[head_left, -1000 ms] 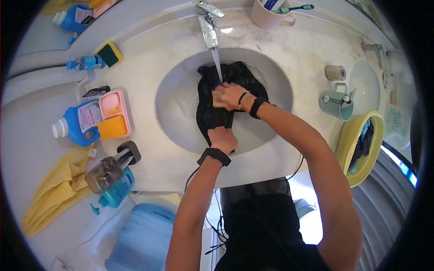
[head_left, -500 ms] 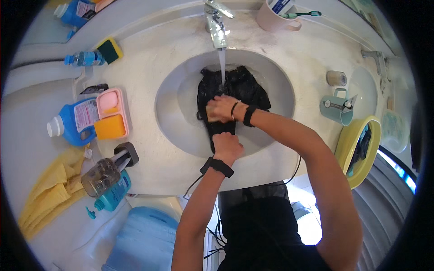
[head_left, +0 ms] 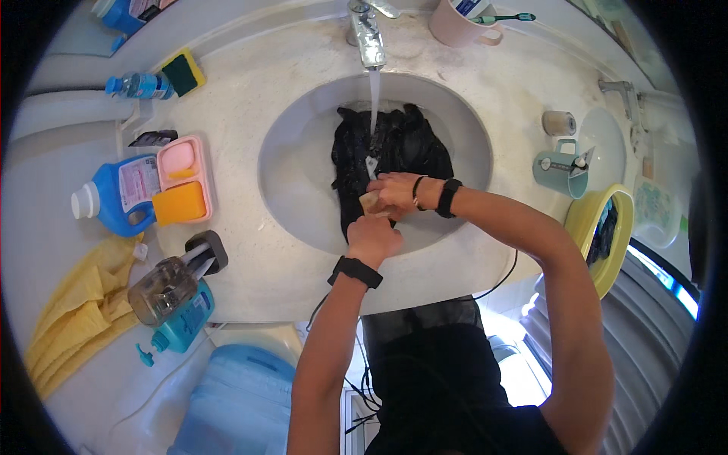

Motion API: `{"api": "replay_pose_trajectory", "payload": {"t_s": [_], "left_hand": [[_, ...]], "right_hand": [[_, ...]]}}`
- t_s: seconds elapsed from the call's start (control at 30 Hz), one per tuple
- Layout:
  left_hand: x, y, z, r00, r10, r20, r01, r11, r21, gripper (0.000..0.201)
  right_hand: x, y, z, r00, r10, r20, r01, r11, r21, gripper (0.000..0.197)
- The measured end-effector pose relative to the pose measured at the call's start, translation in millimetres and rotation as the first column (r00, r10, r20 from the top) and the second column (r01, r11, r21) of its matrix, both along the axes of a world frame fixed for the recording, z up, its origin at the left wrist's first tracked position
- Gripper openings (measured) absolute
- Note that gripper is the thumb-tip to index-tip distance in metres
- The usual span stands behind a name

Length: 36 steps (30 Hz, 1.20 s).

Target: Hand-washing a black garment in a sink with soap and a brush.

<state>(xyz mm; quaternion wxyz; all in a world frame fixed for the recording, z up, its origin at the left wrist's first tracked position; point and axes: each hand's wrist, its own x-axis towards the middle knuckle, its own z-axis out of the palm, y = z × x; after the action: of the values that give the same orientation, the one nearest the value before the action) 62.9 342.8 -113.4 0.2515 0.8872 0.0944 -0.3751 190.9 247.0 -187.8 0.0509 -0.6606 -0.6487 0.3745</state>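
A soaked black garment (head_left: 409, 144) lies bunched in the oval sink (head_left: 284, 163), under water running from the faucet (head_left: 368, 42). A small pale tag or patch shows on it below the stream. My left hand (head_left: 373, 239) is closed on the garment's near end at the front of the basin. Just above it, my right hand (head_left: 400, 191) curls round a tan block (head_left: 369, 202) and presses it to the cloth. Whether the block is soap or a brush, I cannot tell; fingers cover much of it.
On the left stand a pink soap dish (head_left: 206, 171), a blue detergent jug (head_left: 114, 199), a sponge (head_left: 184, 72) and a teal pump bottle (head_left: 186, 317). Rightward are a green mug (head_left: 553, 171) and a yellow basin (head_left: 618, 262). A pink cup (head_left: 451, 30) sits behind the sink.
My right hand has slid toward me and slightly right with the tan block, closer to my left hand. The pale tag on the garment now shows. My left hand keeps its grip.
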Motion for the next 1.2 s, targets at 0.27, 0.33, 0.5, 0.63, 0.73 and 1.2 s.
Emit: {"api": "replay_pose_trajectory", "payload": {"t_s": [0.27, 0.33, 0.5, 0.63, 0.73, 1.2], "left_hand": [[19.6, -4.1, 15.6, 0.990, -0.069, -0.121, 0.065, 0.997, -0.036, 0.045], [21.2, 13.0, 13.8, 0.987, -0.036, -0.158, 0.031, 0.999, -0.033, 0.045], [55.5, 33.2, -47.4, 0.985, 0.166, -0.054, -0.165, 0.986, 0.006, 0.047], [90.1, 30.5, -81.8, 0.685, 0.714, 0.146, -0.705, 0.700, -0.113, 0.058], [94.2, 37.6, -103.3, 0.481, 0.853, 0.201, -0.811, 0.520, -0.267, 0.044], [148.3, 10.1, 171.3, 0.497, 0.859, 0.124, -0.445, 0.375, -0.814, 0.018]], "right_hand": [[52.7, 26.5, -17.2, 0.734, -0.491, 0.469, 0.367, 0.868, 0.335, 0.033], [36.6, 18.7, 14.7, 0.820, -0.462, 0.338, 0.401, 0.885, 0.237, 0.040], [24.4, -49.1, 68.8, 0.815, -0.566, 0.125, 0.550, 0.823, 0.143, 0.046], [19.6, -85.6, 97.9, 0.782, -0.619, 0.080, 0.595, 0.778, 0.202, 0.052], [14.2, -96.8, 108.6, 0.772, -0.634, 0.047, 0.608, 0.758, 0.237, 0.052], [21.4, -152.1, 146.8, 0.621, -0.783, -0.032, 0.766, 0.597, 0.236, 0.051]]}}
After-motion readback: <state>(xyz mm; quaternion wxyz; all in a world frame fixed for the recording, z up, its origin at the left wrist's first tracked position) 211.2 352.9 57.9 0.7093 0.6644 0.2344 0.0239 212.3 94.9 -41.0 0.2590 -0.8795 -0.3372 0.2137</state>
